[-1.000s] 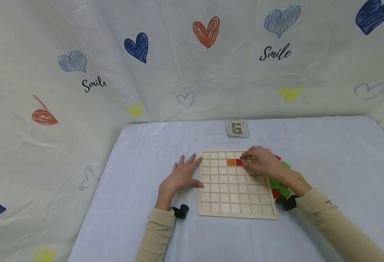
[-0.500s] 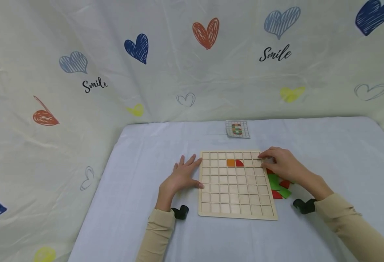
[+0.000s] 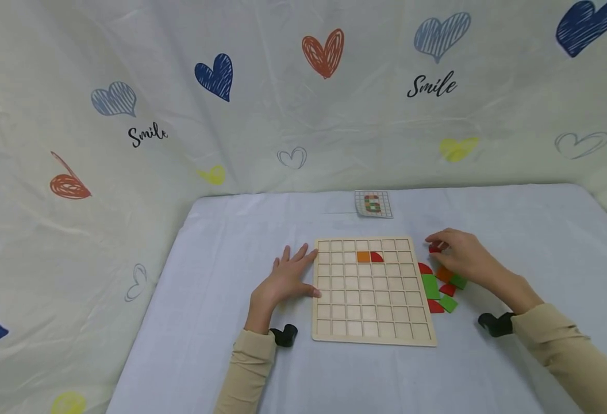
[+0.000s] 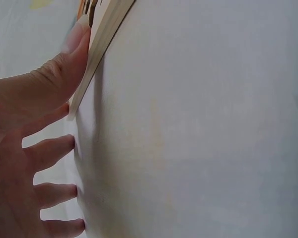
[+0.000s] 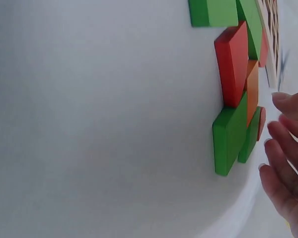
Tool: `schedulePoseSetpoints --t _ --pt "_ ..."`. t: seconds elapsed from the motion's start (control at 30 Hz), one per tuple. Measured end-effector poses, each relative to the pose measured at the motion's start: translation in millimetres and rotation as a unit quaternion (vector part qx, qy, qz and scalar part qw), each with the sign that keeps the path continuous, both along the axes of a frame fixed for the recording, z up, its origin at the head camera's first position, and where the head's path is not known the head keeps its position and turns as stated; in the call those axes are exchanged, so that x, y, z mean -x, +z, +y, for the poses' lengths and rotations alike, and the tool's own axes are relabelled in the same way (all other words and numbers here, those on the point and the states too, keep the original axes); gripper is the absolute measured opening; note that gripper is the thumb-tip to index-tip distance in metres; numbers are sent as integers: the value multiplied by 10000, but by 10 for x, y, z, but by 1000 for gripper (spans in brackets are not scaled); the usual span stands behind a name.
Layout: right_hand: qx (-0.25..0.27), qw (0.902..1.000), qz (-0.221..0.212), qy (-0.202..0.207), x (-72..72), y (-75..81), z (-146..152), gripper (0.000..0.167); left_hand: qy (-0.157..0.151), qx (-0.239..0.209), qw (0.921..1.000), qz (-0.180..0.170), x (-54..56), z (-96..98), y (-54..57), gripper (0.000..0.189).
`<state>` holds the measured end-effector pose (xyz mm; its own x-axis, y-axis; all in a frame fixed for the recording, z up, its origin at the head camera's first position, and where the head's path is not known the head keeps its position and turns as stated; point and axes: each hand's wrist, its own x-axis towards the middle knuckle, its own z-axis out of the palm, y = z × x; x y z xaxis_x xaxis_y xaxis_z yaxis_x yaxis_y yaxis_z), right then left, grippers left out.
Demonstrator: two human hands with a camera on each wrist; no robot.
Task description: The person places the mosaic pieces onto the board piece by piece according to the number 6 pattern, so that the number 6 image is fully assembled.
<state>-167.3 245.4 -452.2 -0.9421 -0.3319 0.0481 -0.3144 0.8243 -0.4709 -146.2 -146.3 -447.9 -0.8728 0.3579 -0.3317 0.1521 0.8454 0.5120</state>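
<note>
A wooden grid board point(image 3: 365, 296) lies on the white-covered table, with an orange square point(image 3: 362, 257) and a red quarter-round tile point(image 3: 376, 257) side by side in its second row. My left hand point(image 3: 287, 278) is spread at the board's left edge, thumb and a finger touching the rim; the left wrist view shows the thumb point(image 4: 72, 59) against it. My right hand point(image 3: 465, 254) is right of the board, fingers relaxed, thumb and fingertips apart over a red tile point(image 3: 434, 249). In the right wrist view, nothing shows between thumb and fingers, close to the tiles.
Loose tiles lie along the board's right side, among them a green tile point(image 3: 430, 286), an orange tile point(image 3: 444, 274) and a red tile point(image 3: 435, 306). A small card point(image 3: 373, 204) with a coloured grid pattern lies behind the board. A curtain printed with hearts hangs beyond the table.
My right hand has moved right from the board to the loose tiles, leaving the red quarter-round tile beside the orange square. My left hand has stayed at the board's edge.
</note>
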Motion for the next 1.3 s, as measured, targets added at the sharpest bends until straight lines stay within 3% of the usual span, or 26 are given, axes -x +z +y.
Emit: schedulePoseSetpoints --t 0.17,0.6,0.8,1.07,1.3 --pt "-123 9999 -6 -105 29 -9 65 30 5 -2 10000 5 5 1 6 100" --pt "-22 9977 -504 -461 61 -16 40 22 -30 -50 10000 -6 7 17 7 100" --pt "238 9976 -535 -375 60 -40 -13 24 -24 -26 10000 -38 -1 9 -6 100" --pt "221 9992 -311 -107 44 14 -19 29 -43 -58 10000 8 -4 8 -4 100" --pt "546 9983 -201 -23 19 40 -40 20 -7 -62 10000 -11 -9 3 -6 99"
